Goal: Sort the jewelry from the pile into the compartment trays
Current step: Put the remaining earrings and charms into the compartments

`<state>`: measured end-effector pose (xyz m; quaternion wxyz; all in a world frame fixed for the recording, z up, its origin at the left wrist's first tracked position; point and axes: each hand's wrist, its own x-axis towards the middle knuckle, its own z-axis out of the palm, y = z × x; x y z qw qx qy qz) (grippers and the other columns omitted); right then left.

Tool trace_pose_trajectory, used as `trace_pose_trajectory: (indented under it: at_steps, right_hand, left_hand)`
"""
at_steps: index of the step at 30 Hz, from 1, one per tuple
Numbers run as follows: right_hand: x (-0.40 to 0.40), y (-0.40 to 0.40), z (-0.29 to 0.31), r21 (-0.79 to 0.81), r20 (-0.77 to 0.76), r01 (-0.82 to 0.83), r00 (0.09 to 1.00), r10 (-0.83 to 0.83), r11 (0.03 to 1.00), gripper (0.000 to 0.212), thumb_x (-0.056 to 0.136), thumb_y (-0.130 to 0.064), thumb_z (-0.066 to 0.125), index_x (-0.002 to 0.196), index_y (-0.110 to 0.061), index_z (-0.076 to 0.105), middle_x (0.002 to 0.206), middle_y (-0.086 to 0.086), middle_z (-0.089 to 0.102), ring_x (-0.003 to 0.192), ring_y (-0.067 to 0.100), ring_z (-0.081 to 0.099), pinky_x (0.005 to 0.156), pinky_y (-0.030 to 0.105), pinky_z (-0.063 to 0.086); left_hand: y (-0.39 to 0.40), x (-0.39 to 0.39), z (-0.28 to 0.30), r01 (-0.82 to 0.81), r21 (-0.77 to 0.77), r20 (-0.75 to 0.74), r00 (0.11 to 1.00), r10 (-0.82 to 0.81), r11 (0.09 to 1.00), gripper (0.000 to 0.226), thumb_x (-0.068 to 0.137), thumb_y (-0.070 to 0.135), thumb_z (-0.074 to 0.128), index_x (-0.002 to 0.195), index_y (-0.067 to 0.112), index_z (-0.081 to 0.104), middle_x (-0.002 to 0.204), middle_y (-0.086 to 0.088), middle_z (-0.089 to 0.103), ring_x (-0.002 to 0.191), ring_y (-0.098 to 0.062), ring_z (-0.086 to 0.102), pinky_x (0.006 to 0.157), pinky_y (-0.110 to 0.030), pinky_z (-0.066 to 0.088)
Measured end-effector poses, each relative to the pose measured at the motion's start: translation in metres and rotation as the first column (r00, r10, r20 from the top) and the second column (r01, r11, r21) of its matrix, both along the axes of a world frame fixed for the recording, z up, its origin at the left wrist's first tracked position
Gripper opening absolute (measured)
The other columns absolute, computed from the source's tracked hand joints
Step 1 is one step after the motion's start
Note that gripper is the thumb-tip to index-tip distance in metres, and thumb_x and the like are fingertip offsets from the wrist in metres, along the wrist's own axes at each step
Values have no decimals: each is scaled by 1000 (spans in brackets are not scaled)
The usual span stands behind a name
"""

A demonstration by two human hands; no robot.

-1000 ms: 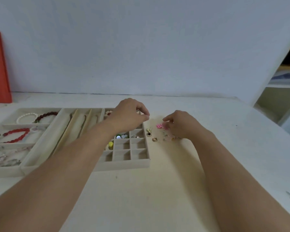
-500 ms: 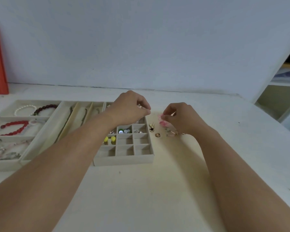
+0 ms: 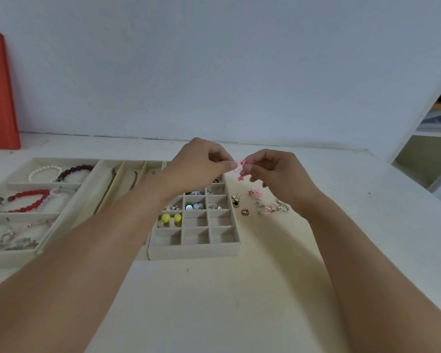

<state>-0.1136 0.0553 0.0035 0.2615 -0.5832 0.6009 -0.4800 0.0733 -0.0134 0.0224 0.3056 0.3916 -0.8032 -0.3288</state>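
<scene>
Hands meet just above the far right corner of the small-compartment tray [image 3: 194,247]: the left hand [image 3: 199,165] and the right hand [image 3: 278,174] both pinch one pink earring [image 3: 240,169] between thumb and fingertip, a narrow grip on each side, the piece raised clear of the table [image 3: 214,301].

Below the grip and slightly right, what is left of the pile lies on the table beside the tray: another pink earring [image 3: 255,193], gold studs [image 3: 236,200], a small gold piece [image 3: 245,212] and a pale pink piece with silver rings [image 3: 273,208]. Only a handful, so the sorting looks well advanced.

Under the left hand, the tray already carries yellow bead earrings [image 3: 169,219], a green and white pair [image 3: 195,206] and several silver bits in its upper compartments; the nearest rows stand unfilled. Farther left of the grip, the long-slot tray [image 3: 69,212] holds thin chains, and the bracelet tray [image 3: 10,258] holds a pearl bracelet [image 3: 42,173], a dark bead bracelet [image 3: 77,169], a red bead bracelet [image 3: 28,200] and more.

Likely left to do: settle the held earring with its twin, then clear the few loose pieces.
</scene>
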Motion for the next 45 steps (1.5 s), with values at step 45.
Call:
trace_pose_trajectory:
  at_steps: [45]
  right_hand:
    - [13, 3, -2, 125, 243, -54, 970, 22, 991, 17, 85, -25, 80, 94, -11, 80, 82, 3, 73, 75, 13, 63, 77, 32, 51]
  left_hand:
    - [-5, 24, 7, 112, 67, 105, 987, -118, 991, 10, 82, 30, 82, 88, 23, 80, 87, 4, 77, 92, -18, 72, 96, -44, 54]
